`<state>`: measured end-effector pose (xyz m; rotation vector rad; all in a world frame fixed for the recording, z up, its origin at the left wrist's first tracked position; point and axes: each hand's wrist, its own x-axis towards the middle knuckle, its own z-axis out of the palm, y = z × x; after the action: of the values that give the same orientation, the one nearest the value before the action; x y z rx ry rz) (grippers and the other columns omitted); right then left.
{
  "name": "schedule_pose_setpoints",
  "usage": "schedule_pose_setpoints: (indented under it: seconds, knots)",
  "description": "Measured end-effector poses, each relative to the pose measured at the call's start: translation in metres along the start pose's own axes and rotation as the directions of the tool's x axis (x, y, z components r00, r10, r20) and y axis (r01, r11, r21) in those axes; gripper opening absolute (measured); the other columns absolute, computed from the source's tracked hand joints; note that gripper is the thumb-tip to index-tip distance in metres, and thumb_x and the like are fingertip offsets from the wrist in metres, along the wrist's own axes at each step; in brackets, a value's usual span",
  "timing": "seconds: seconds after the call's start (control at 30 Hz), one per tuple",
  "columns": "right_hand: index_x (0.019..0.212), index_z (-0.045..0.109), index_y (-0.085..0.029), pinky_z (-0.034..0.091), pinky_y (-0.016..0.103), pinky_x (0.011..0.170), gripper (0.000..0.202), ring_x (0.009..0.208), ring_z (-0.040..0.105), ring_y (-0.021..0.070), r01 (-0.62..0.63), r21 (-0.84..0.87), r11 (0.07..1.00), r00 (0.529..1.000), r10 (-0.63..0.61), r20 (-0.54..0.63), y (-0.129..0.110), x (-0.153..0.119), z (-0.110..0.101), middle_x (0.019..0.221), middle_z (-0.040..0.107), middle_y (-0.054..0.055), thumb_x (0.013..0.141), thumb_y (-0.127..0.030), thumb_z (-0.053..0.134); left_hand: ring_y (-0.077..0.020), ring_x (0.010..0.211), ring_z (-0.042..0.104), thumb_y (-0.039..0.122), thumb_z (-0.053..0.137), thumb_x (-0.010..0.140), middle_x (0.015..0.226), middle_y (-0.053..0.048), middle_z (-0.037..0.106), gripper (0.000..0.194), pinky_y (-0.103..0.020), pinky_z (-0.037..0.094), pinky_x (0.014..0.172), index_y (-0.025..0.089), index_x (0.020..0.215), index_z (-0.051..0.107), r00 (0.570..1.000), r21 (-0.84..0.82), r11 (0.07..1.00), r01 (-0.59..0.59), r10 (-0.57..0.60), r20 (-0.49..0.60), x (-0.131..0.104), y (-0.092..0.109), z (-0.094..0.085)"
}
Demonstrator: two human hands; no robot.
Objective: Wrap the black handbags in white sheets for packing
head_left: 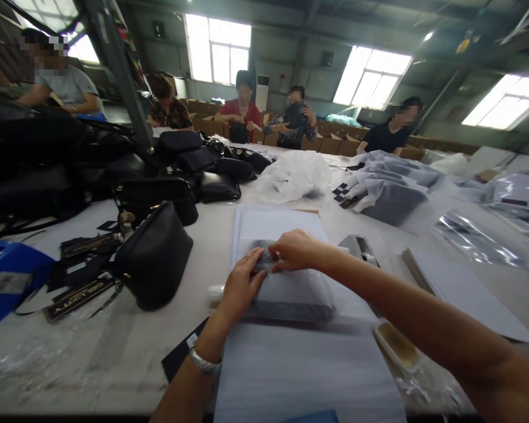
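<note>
A dark bag wrapped in thin white tissue paper point(291, 296) lies in front of me on a stack of white paper sheets point(300, 370). My left hand point(242, 285) rests on its left side, fingers stretched over the wrap and thumb apart. At the far edge, my right hand point(296, 249) bends over the wrap with curled fingers pinched on the tissue; the fingertips are partly hidden and slightly blurred. A grey tape dispenser point(360, 249) stands just beyond my right forearm. A shallow dish with a yellowish pad point(397, 345) sits below that forearm.
Black handbags point(156, 258) crowd the left, beside hang tags point(81, 296) and a blue container point(13, 282). Tissue-wrapped bags point(392, 188), clear plastic sleeves point(476, 241) and a paper stack point(462, 294) lie right. Crumpled white sheeting point(297, 176) lies ahead. Several people work across the table.
</note>
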<state>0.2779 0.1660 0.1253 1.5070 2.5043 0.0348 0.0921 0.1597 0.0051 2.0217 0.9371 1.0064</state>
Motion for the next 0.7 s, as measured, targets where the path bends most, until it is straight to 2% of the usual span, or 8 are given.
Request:
schedule_pose_setpoints:
  seconds: [0.1,0.17,0.27,0.4,0.47,0.53,0.63,0.7]
  knots:
    - [0.109,0.065,-0.019,0.036,0.028,0.058,0.063,0.073,0.067,0.0269,-0.085,-0.05,0.995,0.996,0.084,-0.03,0.004,0.0,0.001,0.077,0.072,0.01,0.071,-0.069,0.073,-0.0241,0.135,0.047,0.02,0.056,0.091,0.146,-0.009,0.051,0.048,-0.042,0.048,0.107,0.02,0.139,0.051,1.0,0.015,1.0,-0.019,0.019,0.011,0.0,0.002,-0.001]
    - [0.11,0.064,-0.018,0.038,0.029,0.058,0.072,0.074,0.067,0.0286,-0.141,-0.017,0.99,0.989,0.14,-0.045,0.012,-0.001,0.006,0.079,0.072,0.011,0.068,-0.076,0.07,-0.024,0.134,0.049,0.02,0.056,0.091,0.146,-0.01,0.051,0.047,-0.042,0.047,0.108,0.02,0.138,0.051,1.0,0.019,1.0,-0.015,0.015,0.013,0.0,0.004,-0.002]
    - [0.106,0.064,-0.023,0.039,0.029,0.06,0.057,0.075,0.067,0.0262,-0.254,0.113,0.961,0.961,0.264,-0.082,0.03,-0.012,0.017,0.081,0.073,0.007,0.076,-0.071,0.067,-0.0236,0.133,0.05,0.022,0.055,0.092,0.144,-0.009,0.053,0.045,-0.042,0.048,0.107,0.021,0.137,0.053,1.0,0.039,0.999,-0.013,0.013,0.005,0.0,0.005,-0.003]
    - [0.11,0.064,-0.023,0.045,0.031,0.067,0.026,0.082,0.068,0.0233,-0.403,0.232,0.886,0.86,0.453,-0.235,0.04,-0.051,0.033,0.095,0.073,0.005,0.095,-0.043,0.057,-0.0225,0.13,0.053,0.021,0.055,0.091,0.142,-0.008,0.055,0.043,-0.039,0.05,0.105,0.021,0.134,0.055,0.999,0.078,0.996,-0.04,0.039,0.004,-0.001,0.008,-0.006]
    - [0.116,0.062,-0.024,0.05,0.034,0.078,0.026,0.093,0.068,0.0235,-0.336,0.312,0.888,0.833,0.435,-0.342,0.03,-0.079,0.04,0.109,0.071,0.006,0.097,-0.04,0.054,-0.0211,0.128,0.055,0.019,0.053,0.092,0.139,-0.007,0.058,0.041,-0.038,0.048,0.107,0.02,0.133,0.057,0.998,0.13,0.99,-0.058,0.059,-0.002,0.0,0.015,-0.007]
    - [0.125,0.06,-0.025,0.048,0.039,0.094,0.034,0.111,0.062,0.0254,-0.208,0.366,0.907,0.829,0.362,-0.426,0.011,-0.105,0.047,0.124,0.066,0.007,0.096,-0.042,0.056,-0.0198,0.128,0.055,0.02,0.049,0.095,0.137,-0.006,0.06,0.038,-0.038,0.045,0.11,0.021,0.132,0.057,0.995,0.199,0.976,-0.087,0.095,-0.035,0.003,0.027,-0.006]
    - [0.142,0.049,-0.026,0.037,0.046,0.112,0.059,0.136,0.043,0.0301,-0.071,0.355,0.932,0.868,0.233,-0.439,-0.022,-0.131,0.064,0.147,0.048,0.008,0.09,-0.047,0.063,-0.0204,0.137,0.045,0.028,0.043,0.1,0.144,-0.006,0.054,0.038,-0.041,0.038,0.115,0.022,0.136,0.054,0.976,0.305,0.931,-0.198,0.216,-0.027,0.012,0.05,0.003]
    - [0.151,0.036,-0.027,0.03,0.051,0.116,0.078,0.142,0.031,0.0335,-0.036,0.335,0.942,0.884,0.186,-0.429,-0.037,-0.14,0.082,0.156,0.034,0.007,0.084,-0.05,0.069,-0.0244,0.145,0.031,0.036,0.042,0.1,0.152,-0.008,0.043,0.044,-0.05,0.027,0.119,0.022,0.141,0.048,0.962,0.389,0.881,-0.27,0.264,0.071,0.018,0.063,0.013]
